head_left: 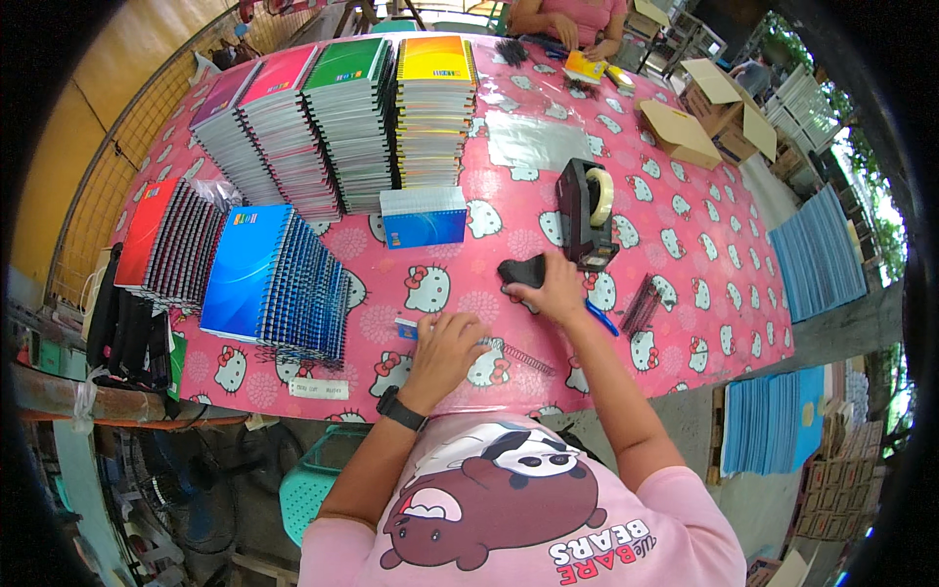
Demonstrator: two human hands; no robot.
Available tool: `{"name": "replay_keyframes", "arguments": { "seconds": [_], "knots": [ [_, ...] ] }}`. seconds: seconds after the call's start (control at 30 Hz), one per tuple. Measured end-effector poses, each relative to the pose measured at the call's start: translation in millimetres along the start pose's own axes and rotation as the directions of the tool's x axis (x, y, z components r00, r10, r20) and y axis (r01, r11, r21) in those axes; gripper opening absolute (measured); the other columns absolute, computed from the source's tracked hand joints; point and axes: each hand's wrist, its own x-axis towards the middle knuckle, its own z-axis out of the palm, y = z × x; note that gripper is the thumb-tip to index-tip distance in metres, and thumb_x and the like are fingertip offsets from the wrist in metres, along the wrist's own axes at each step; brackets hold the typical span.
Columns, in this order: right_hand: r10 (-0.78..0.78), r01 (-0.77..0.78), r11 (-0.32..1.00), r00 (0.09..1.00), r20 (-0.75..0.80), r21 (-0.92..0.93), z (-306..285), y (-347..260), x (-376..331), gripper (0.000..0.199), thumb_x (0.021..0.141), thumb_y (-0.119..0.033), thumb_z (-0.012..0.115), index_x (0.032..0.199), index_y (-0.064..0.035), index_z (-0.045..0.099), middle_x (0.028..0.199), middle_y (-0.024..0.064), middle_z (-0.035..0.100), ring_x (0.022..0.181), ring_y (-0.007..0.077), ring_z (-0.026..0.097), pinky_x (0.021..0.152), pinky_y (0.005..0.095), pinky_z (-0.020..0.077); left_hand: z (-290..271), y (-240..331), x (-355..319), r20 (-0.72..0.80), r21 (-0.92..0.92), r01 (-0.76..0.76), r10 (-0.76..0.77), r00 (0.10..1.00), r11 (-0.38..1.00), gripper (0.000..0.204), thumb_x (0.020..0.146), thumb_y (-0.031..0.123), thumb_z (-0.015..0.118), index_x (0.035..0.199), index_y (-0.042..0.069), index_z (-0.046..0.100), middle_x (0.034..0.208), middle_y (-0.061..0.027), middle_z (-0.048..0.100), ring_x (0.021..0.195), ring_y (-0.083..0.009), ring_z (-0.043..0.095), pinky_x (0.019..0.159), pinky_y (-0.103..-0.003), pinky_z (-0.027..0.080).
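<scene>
**Hands on a coil and a black piece, at the near edge of a pink table**

Far left, a red notebook pile (156, 240) and a blue pile (269, 274) lean on the table (685, 225). The left hand (445, 342) lies palm down, fingers curled over a small blue piece (406, 328) and the near end of a wire coil (518, 357). The coil's long axis runs right and slightly nearer from that hand, so the left hand is closer to it. The right hand (558, 289) presses, fingers bent, on a black thing (523, 271) just near a tape dispenser (585, 210). A blue pen (603, 318) lies beside its wrist. What the black thing is, and whether either hand truly grips, cannot be told.
</scene>
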Motion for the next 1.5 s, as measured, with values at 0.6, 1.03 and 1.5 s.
{"name": "replay_keyframes", "arguments": {
  "seconds": [0.6, 1.03, 1.5],
  "knots": [
    [-0.428, -0.476, 0.318, 0.700, 0.572, 0.820, -29, 4, -39, 0.063, 0.067, -0.052, 0.063, 0.106, -0.0024, 0.063, 0.113, 0.0135, 0.059, 0.108, 0.0252, 0.052, 0.098, 0.0361, 0.0340, -11, -19, -12, 0.009, 0.058, 0.071, -0.072, 0.997, 0.996, 0.026, 0.065, 0.029, 0.073, 0.079, 0.013, 0.059, 0.083, -0.0003, 0.055, 0.095, -0.0184, 0.051, 0.096, -0.052, 0.020],
    [-0.278, -0.033, 0.843, 0.829, 0.486, 0.537, -40, -37, -21, 0.042, 0.066, -0.036, 0.071, 0.095, -0.0053, 0.069, 0.099, 0.0107, 0.062, 0.102, 0.0236, 0.052, 0.092, 0.0355, 0.0363, -6, -16, -16, -0.026, -0.041, 0.084, -0.086, 0.996, 0.996, 0.048, 0.057, 0.023, 0.078, 0.100, 0.013, 0.059, 0.083, 0.0006, 0.057, 0.089, -0.0183, 0.054, 0.098, -0.050, 0.020],
    [-0.466, -0.302, 0.533, 0.675, 0.572, 0.790, -29, -52, -27, 0.040, 0.072, -0.027, 0.068, 0.103, -0.0025, 0.064, 0.104, 0.0101, 0.062, 0.102, 0.0201, 0.053, 0.091, 0.0322, 0.0388, 5, -45, -36, 0.005, -0.549, 0.429, -0.510, 0.860, 0.718, 0.074, 0.061, 0.018, 0.081, 0.123, 0.007, 0.042, 0.109, -0.0079, 0.050, 0.101, -0.0194, 0.049, 0.087, -0.032, 0.040]
  ]
}}
